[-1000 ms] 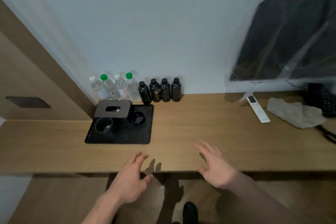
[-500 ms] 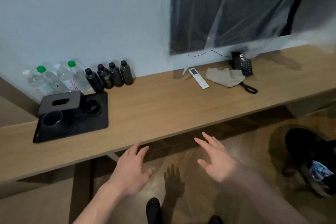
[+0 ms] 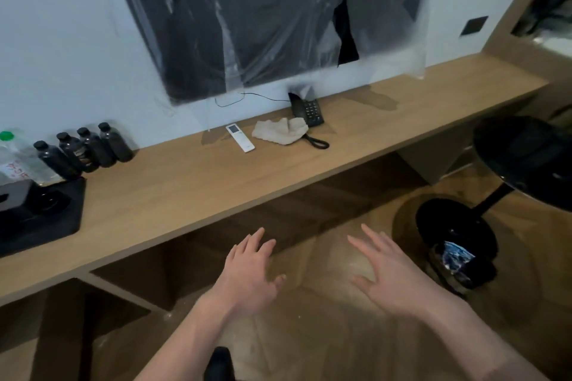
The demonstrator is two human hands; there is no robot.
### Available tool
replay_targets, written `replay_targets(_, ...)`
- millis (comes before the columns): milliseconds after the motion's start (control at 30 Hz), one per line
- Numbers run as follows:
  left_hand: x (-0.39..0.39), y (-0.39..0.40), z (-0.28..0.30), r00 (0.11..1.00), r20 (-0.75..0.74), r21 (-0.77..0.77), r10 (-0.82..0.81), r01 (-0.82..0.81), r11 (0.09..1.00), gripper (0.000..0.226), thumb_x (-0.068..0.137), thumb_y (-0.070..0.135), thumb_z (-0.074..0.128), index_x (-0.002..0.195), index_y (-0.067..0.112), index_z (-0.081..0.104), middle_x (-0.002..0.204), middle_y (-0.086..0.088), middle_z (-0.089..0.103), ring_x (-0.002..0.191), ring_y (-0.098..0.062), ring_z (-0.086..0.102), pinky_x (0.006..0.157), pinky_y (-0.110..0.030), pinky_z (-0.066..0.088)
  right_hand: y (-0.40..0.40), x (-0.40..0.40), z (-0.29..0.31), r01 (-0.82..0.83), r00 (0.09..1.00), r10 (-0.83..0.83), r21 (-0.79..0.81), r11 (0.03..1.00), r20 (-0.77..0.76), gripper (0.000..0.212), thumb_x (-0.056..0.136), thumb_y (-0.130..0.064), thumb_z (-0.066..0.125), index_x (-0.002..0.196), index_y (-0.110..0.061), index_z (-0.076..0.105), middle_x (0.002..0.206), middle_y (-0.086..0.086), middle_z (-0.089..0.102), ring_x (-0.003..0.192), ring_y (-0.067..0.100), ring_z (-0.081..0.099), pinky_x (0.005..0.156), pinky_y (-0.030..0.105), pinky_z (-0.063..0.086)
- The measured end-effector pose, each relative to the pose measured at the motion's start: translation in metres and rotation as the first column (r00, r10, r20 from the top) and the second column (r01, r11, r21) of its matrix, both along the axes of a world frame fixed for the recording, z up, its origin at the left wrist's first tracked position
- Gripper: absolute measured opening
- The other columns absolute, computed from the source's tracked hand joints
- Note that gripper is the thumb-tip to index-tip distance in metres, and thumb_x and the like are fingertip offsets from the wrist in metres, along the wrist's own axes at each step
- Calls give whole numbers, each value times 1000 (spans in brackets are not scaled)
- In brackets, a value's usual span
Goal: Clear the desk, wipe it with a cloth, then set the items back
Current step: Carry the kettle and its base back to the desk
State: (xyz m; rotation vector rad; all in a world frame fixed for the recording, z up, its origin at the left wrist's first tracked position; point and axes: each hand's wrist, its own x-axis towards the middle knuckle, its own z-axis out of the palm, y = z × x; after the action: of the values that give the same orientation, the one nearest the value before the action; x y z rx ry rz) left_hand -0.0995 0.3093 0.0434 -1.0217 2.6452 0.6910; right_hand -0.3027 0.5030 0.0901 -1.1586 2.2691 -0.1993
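Note:
A long wooden desk (image 3: 192,195) runs along the wall. On it lie a crumpled beige cloth (image 3: 280,130), a white remote (image 3: 240,137) to its left and a black phone (image 3: 308,109) behind it. Several dark bottles (image 3: 82,148) and clear water bottles (image 3: 14,158) stand at the far left, behind a black tray (image 3: 58,223) with a tissue box. My left hand (image 3: 247,275) and my right hand (image 3: 393,275) hover with spread fingers below the desk's front edge, over the floor, holding nothing.
A plastic-wrapped screen (image 3: 247,18) hangs on the wall above the desk. A black stool (image 3: 523,161) with a round base (image 3: 455,241) stands on the wooden floor at the right. A shoe tip (image 3: 218,365) shows at the bottom.
The view has swung to the right and back from the desk. The tray and bottles now sit at the left edge. Both hands stay spread and empty, now in front of the desk.

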Motion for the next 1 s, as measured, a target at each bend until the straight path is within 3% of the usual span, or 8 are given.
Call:
replay_targets(133,-52,65,16,998,49,5,-40,40,999,84,97,52,61,164,34,15,172,7,-8,159,-23,-5,128,-45,0,69,-53,3,27,999,-28,34,999,30,79,100,-57,56,162,-48,9,170,-21,-15,159,16,-10,130,47,11)
replay_targets(300,-107,92,36,984,118,-23,-130,134,991,83,98,40,60,165,30,12,173,3,-11,159,-25,-9,130,-49,1,108,-104,18,49,998,-51,35,998,44,77,100,-58,53,162,-47,10,171,-19,-12,160,15,-5,130,41,10)
replay_targets(567,-240,124,33,958,101,-62,-267,274,960,83,98,42,60,165,27,13,173,0,-8,159,-26,-9,127,-47,-3,168,-201,32,88,996,-87,69,994,-6,76,102,-53,54,163,-45,10,171,-17,-13,160,19,-11,128,44,6)
replay_targets(867,-400,173,29,955,88,-4,-284,285,958,83,101,48,58,165,26,11,173,-2,-8,159,-28,-10,129,-52,0,206,-348,31,83,996,-83,10,996,-18,75,100,-52,59,160,-50,14,169,-24,-4,160,15,-7,128,40,13)
replay_targets(1000,-469,204,30,944,105,-6,-312,314,949,78,104,50,51,165,24,11,173,-3,-8,159,-28,-10,129,-52,-1,245,-409,19,133,991,-133,58,989,-5,77,99,-51,62,161,-49,16,170,-23,-4,160,16,-6,129,41,19)
